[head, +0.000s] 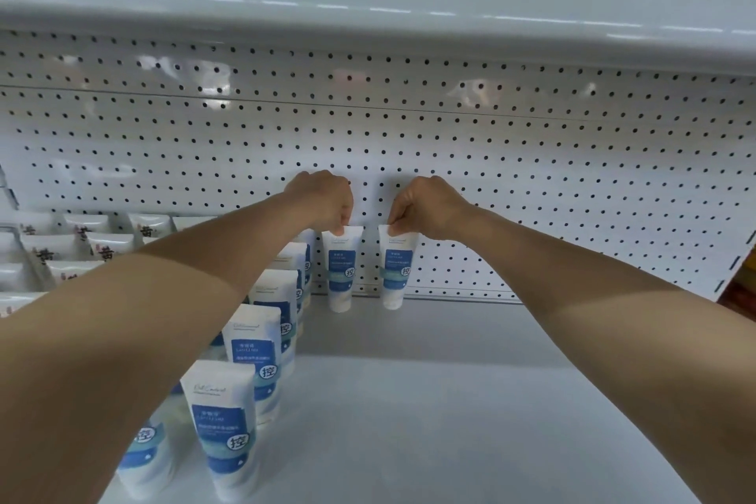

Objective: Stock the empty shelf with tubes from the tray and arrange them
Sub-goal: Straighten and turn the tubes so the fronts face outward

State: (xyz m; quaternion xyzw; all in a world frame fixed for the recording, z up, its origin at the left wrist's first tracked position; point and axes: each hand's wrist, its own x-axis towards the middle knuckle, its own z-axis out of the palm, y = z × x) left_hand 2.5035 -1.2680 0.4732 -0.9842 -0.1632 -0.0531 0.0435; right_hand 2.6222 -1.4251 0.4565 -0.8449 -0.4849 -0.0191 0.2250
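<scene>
Left grip (323, 203): pinching left tube (341, 270) by its top edge, frame centre;
Right grip (429, 211): pinching right tube (394, 270) likewise;
Axis: both upright, straight below each grip, caps down at the shelf (450, 381) back

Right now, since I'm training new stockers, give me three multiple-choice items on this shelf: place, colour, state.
1. Where are the left tube and right tube? A front edge; B back, at the pegboard; C upper shelf.
2. Their label colour? A red; B blue; C green.
3. The left hand and right hand? A flat open; B empty fists; C each pinching a tube top.
Answers: B, both are close before its holes; B, blue panels show; C, fingers close on each top.
</scene>
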